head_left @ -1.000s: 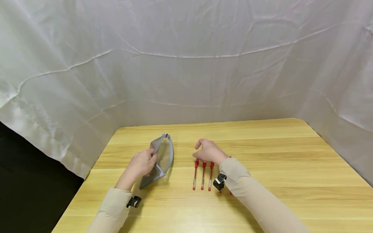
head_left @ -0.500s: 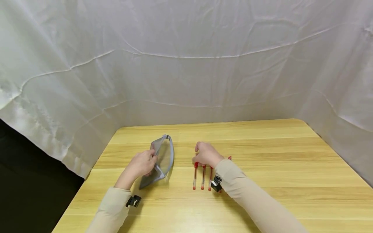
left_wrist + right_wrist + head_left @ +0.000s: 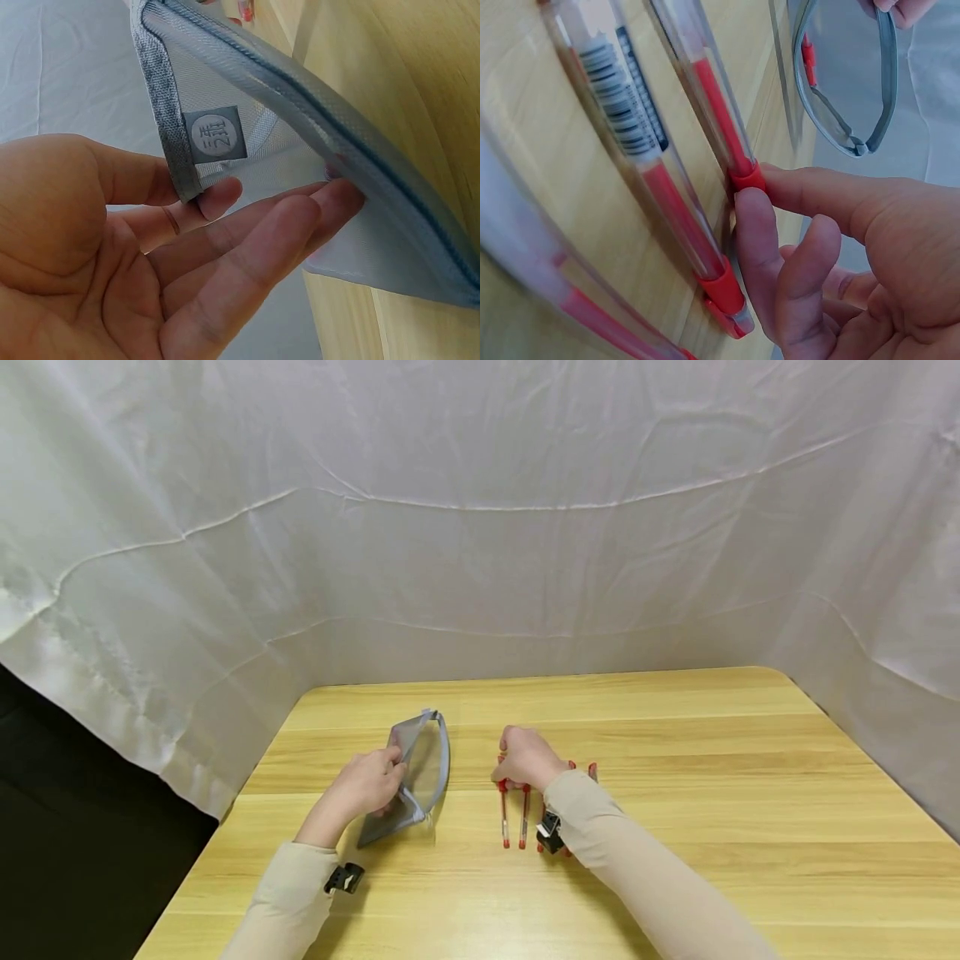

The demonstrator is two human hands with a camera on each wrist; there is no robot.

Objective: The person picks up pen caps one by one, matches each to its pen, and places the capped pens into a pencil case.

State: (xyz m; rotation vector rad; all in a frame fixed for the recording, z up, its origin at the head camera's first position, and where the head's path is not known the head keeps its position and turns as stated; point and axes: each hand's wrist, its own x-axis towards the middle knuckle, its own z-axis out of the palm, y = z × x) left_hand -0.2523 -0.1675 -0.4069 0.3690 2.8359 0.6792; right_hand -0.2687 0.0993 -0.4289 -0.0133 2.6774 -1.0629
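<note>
My left hand (image 3: 367, 783) grips one edge of a grey-blue mesh zip pouch (image 3: 289, 142), its thumb and a finger pinching the fabric trim beside a small grey label (image 3: 215, 135). The pouch stands on its side with its zipped mouth spread toward the right. In the right wrist view something red (image 3: 808, 60) shows within the mouth. With thumb and fingertip, my right hand (image 3: 531, 760) pinches the red end of the leftmost red pen (image 3: 720, 112). To its right lies another red pen (image 3: 679, 214), with several pens in the row partly hidden under the right wrist.
The light wooden table (image 3: 712, 760) is backed and flanked by a pale hanging cloth (image 3: 525, 568). A dark area (image 3: 75, 827) lies beyond the table's left edge. Each wrist wears a black strap device (image 3: 345, 877).
My right hand has lowered and come slightly left, its fingers closing on the leftmost pen, which has tilted a little. The left hand and pouch have stayed almost in place.
</note>
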